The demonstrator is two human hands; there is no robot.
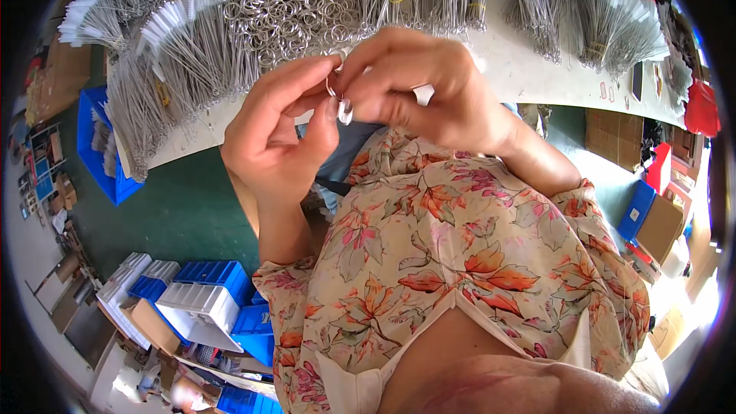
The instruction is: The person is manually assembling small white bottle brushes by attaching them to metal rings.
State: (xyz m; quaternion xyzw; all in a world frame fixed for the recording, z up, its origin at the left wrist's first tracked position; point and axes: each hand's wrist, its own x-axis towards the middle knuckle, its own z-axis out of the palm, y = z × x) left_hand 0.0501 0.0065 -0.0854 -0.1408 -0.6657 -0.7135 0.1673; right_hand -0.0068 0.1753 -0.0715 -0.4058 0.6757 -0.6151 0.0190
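Observation:
Both hands meet in front of my chest, near the table's edge. My left hand [276, 126] is closed in a pinch, thumb and fingertips on a thin metal ring [330, 86]. From the other side my right hand [437, 92] pinches at the same ring, its fingers bent and partly hiding it. A small shiny piece [345, 113] shows just below the ring, at my left thumb tip; its kind is too small to tell. White patches sit on the right fingers. Beyond my hands lies a heap of metal rings [287, 0].
Bundles of thin wire brushes with white bristles [195, 38] lie left of the rings, and more bundles [606, 23] lie to the right on the white table [521, 80]. A blue crate [103, 146] stands at the left. Blue and white bins [203, 303] are stacked behind at lower left.

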